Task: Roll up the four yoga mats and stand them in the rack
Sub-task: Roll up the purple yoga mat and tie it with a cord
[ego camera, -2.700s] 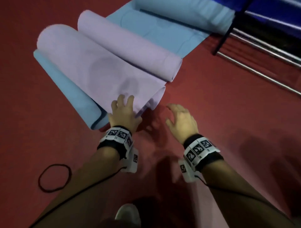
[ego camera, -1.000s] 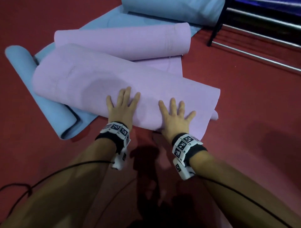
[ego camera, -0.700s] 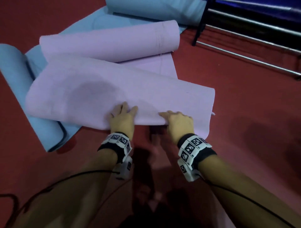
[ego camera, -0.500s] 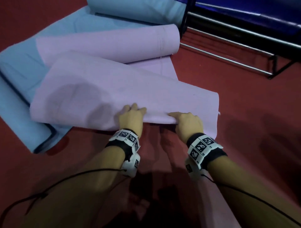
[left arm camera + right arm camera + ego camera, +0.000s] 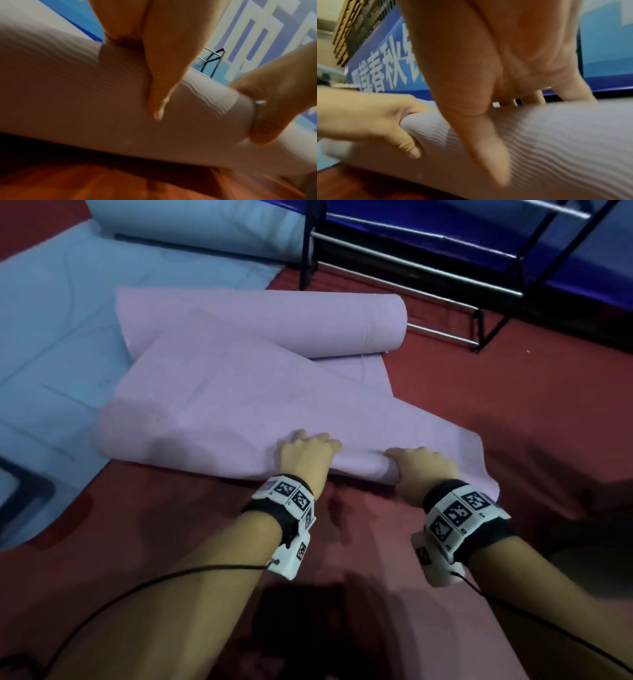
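The purple yoga mat (image 5: pixel 239 405) lies on the red floor (image 5: pixel 513 405), partly over a light blue mat (image 5: pixel 51 337) that is spread flat to its left. The near edge of the purple mat is turned over into a small, tight roll, and both hands are on this roll.

The left hand (image 5: pixel 305 455) grips the roll with the fingers curled over the top and the thumb (image 5: pixel 157 97) pressed on the near side. The right hand (image 5: pixel 423 467) grips the same roll just beside it, nearer to the right end of the mat; its fingers go over the top and its thumb (image 5: pixel 489 155) lies along the ribbed surface. The two hands are near each other but do not touch.

The far end of the purple mat is also rolled, as a thicker cylinder (image 5: pixel 267 320) lying across the floor. Behind it another light blue roll (image 5: pixel 205 227) lies on the floor, next to the black metal rack (image 5: pixel 411 265) in the far right part of the floor.
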